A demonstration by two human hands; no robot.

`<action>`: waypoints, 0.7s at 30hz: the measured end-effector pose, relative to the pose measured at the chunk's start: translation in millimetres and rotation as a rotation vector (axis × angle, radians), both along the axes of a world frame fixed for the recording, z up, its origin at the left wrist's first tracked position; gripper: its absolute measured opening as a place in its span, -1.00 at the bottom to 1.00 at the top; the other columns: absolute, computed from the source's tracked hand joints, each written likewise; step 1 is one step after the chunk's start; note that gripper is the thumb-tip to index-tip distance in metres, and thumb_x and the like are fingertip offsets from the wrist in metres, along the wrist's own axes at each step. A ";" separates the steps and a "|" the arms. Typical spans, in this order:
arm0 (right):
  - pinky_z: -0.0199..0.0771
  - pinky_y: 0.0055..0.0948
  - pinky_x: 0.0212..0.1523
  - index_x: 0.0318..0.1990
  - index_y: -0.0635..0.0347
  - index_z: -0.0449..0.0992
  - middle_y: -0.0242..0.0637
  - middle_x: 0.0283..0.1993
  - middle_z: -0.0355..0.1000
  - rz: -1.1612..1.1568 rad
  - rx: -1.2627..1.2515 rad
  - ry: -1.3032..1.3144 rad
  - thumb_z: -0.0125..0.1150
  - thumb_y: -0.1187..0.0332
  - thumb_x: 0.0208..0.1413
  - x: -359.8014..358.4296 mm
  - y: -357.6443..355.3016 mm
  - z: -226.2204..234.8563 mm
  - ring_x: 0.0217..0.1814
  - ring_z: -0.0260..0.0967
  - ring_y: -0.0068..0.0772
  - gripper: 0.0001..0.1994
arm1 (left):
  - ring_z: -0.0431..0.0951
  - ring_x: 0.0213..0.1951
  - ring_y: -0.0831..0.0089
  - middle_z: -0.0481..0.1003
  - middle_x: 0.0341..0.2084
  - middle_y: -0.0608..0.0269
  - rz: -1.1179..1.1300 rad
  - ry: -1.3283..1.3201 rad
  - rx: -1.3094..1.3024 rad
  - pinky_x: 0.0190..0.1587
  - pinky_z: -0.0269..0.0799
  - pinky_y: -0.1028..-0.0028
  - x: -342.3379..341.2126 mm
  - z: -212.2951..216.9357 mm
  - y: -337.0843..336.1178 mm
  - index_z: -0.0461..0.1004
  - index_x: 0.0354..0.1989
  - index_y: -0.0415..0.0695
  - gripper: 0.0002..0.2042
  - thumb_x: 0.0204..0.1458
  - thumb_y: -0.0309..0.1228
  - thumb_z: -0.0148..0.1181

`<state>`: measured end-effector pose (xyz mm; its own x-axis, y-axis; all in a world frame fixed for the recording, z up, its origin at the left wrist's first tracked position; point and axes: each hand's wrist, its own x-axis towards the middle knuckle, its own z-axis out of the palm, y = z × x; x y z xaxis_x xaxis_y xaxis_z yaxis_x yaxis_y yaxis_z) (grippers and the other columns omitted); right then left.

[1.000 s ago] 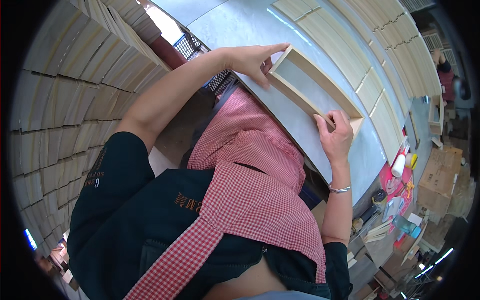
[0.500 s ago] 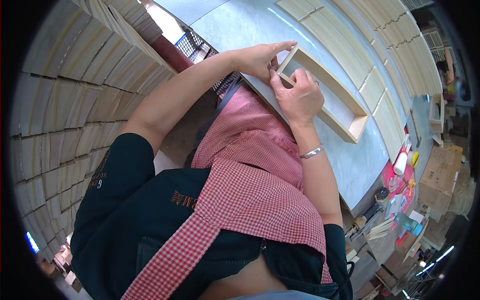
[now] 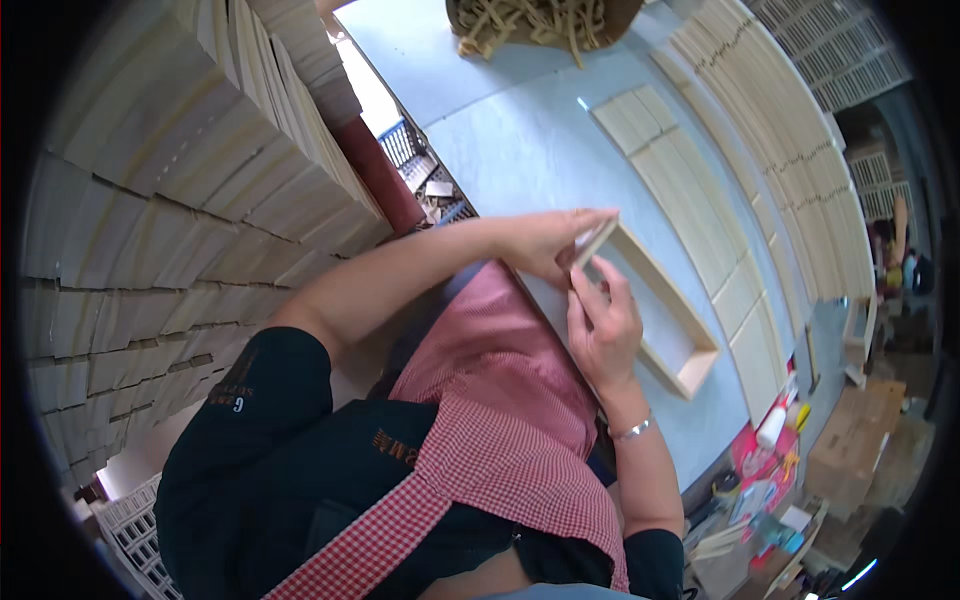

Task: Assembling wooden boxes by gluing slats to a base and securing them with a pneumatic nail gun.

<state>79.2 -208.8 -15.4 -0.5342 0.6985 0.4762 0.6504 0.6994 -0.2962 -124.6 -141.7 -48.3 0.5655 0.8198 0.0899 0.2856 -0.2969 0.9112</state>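
Note:
A long, narrow frame of pale wood (image 3: 668, 287) lies slantwise over the near edge of the blue-grey table (image 3: 500, 140). My left hand (image 3: 550, 243) is closed round its left end board, with the fingers stretched along the outside of the board. At the near corner of that end, my right hand (image 3: 606, 330) has its thumb and fingertips pressed against the wood. Part of the near side board is hidden behind my right hand. Whether something small sits between the right fingertips cannot be made out.
Beyond the frame lie rows of flat wooden boards (image 3: 690, 200) and stacked slats (image 3: 775, 140). A brown bundle of strips (image 3: 540, 25) sits at the top. Tall stacks of boards (image 3: 130, 220) rise at left. A white bottle (image 3: 772, 427) and cardboard box (image 3: 855, 445) are at right.
The view has tilted, so table, frame and hands sit lower in the picture and the brown bundle shows. My right fingers have straightened a little at the corner; my left hand keeps its hold.

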 end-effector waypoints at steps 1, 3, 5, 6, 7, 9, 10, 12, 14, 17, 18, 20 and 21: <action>0.51 -0.33 -0.05 0.08 0.02 0.63 -0.29 0.19 0.43 0.016 -0.038 0.001 0.35 0.43 0.02 -0.4 0.5 2.4 -0.09 0.48 -0.30 -0.60 | 0.58 -0.30 0.21 0.47 0.01 -0.18 -0.012 -0.023 0.031 -0.27 0.58 0.38 -0.2 -2.1 -1.2 -0.10 0.52 -0.28 0.08 -0.22 -0.55 0.47; 0.49 -0.30 -0.03 0.06 0.07 0.62 -0.25 0.16 0.44 0.053 -0.087 -0.050 0.35 0.45 0.02 -0.9 6.1 12.7 -0.08 0.45 -0.23 -0.62 | 0.57 -0.27 0.16 0.44 0.05 -0.23 -0.022 -0.066 0.068 -0.25 0.57 0.33 -1.0 -6.9 -1.2 -0.08 0.51 -0.30 0.05 -0.19 -0.53 0.44; 0.48 -0.29 -0.03 0.06 0.10 0.62 -0.23 0.14 0.45 0.089 -0.099 -0.104 0.34 0.46 0.02 -10.4 26.3 30.6 -0.08 0.43 -0.19 -0.62 | 0.57 -0.27 0.13 0.43 0.06 -0.25 -0.005 -0.088 0.072 -0.25 0.57 0.31 0.4 -27.3 -0.1 -0.07 0.51 -0.31 0.02 -0.18 -0.51 0.42; 0.46 -0.28 -0.04 0.04 0.13 0.61 -0.21 0.09 0.46 0.175 -0.142 -0.015 0.33 0.46 0.02 -20.5 45.3 38.7 -0.10 0.41 -0.17 -0.64 | 0.57 -0.27 0.16 0.42 0.09 -0.21 -0.023 -0.125 0.310 -0.23 0.57 0.34 1.3 -52.2 2.3 -0.09 0.53 -0.26 0.04 -0.19 -0.57 0.41; 0.45 -0.27 -0.06 0.02 0.16 0.61 -0.20 0.04 0.47 0.243 -0.183 0.073 0.33 0.46 0.03 -29.3 66.2 43.7 -0.12 0.39 -0.15 -0.66 | 0.56 -0.26 0.20 0.40 0.12 -0.16 -0.059 -0.164 0.550 -0.20 0.57 0.37 3.9 -64.8 6.8 -0.10 0.54 -0.21 0.06 -0.19 -0.63 0.40; 0.45 -0.25 -0.07 -0.01 0.23 0.59 -0.17 -0.05 0.46 0.223 -0.117 0.104 0.31 0.46 0.04 -47.2 128.8 38.8 -0.15 0.37 -0.14 -0.69 | 0.57 -0.14 0.02 0.26 0.30 -0.25 -0.126 0.169 -0.118 -0.04 0.57 0.30 -3.7 1.8 6.6 -0.11 0.54 -0.24 0.05 -0.18 -0.60 0.39; 0.46 -0.23 -0.07 -0.05 0.26 0.58 -0.13 -0.08 0.46 0.212 -0.124 0.113 0.29 0.44 0.06 -62.1 161.7 41.5 -0.15 0.37 -0.09 -0.73 | 0.57 -0.14 0.02 0.26 0.30 -0.25 -0.125 0.169 -0.111 -0.04 0.57 0.30 -4.0 1.0 3.7 -0.11 0.54 -0.24 0.05 -0.18 -0.60 0.39; 0.48 -0.21 -0.05 -0.03 0.28 0.58 -0.08 -0.08 0.48 0.123 -0.078 0.040 0.28 0.41 0.07 -89.5 235.7 23.0 -0.11 0.40 -0.03 -0.70 | 0.54 -0.01 -0.10 0.10 0.42 -0.29 -0.010 0.051 0.016 0.08 0.54 0.26 -0.9 -3.2 -1.7 -0.16 0.54 -0.25 0.02 -0.12 -0.62 0.35; 0.48 -0.23 -0.06 -0.12 0.35 0.61 -0.05 -0.09 0.50 -0.051 -0.108 0.029 0.28 0.32 0.13 -120.4 295.8 -6.7 -0.12 0.45 -0.03 -0.73 | 0.54 0.00 -0.12 0.09 0.42 -0.31 -0.016 0.039 0.007 0.10 0.53 0.26 2.7 -4.4 -1.8 -0.15 0.54 -0.27 0.01 -0.12 -0.62 0.33; 0.50 -0.21 -0.10 -0.16 0.33 0.63 -0.07 -0.13 0.53 -0.145 0.045 -0.182 0.27 0.29 0.12 -147.0 356.5 -40.7 -0.18 0.46 -0.01 -0.73 | 0.53 0.01 -0.17 0.07 0.42 -0.36 -0.046 -0.005 -0.022 0.15 0.50 0.26 0.7 -2.2 2.6 -0.14 0.52 -0.32 -0.03 -0.11 -0.62 0.29; 0.50 -0.21 -0.10 -0.16 0.33 0.63 -0.07 -0.13 0.53 -0.130 0.040 -0.185 0.27 0.29 0.12 -157.1 357.8 -41.5 -0.18 0.46 -0.01 -0.73 | 0.53 0.01 -0.17 0.07 0.42 -0.36 -0.031 -0.008 -0.029 0.15 0.50 0.26 -2.0 -0.8 2.2 -0.14 0.52 -0.32 -0.03 -0.11 -0.62 0.29; 0.51 -0.19 -0.08 -0.21 0.30 0.65 -0.08 -0.15 0.53 -0.142 -0.045 -0.112 0.27 0.35 0.10 -172.2 356.4 -42.8 -0.15 0.46 0.01 -0.79 | 0.51 0.07 -0.18 0.06 0.43 -0.36 -0.032 -0.027 -0.057 0.17 0.49 0.26 -5.0 5.2 1.1 -0.16 0.52 -0.32 -0.02 -0.11 -0.64 0.28; 0.52 -0.18 -0.06 -0.23 0.29 0.65 -0.08 -0.15 0.53 -0.157 -0.085 -0.076 0.27 0.38 0.09 -176.1 354.6 -42.6 -0.14 0.46 0.02 -0.82 | 0.49 0.10 -0.18 0.06 0.43 -0.36 -0.041 -0.036 -0.069 0.18 0.48 0.26 -5.6 7.6 0.6 -0.16 0.52 -0.32 -0.02 -0.11 -0.65 0.27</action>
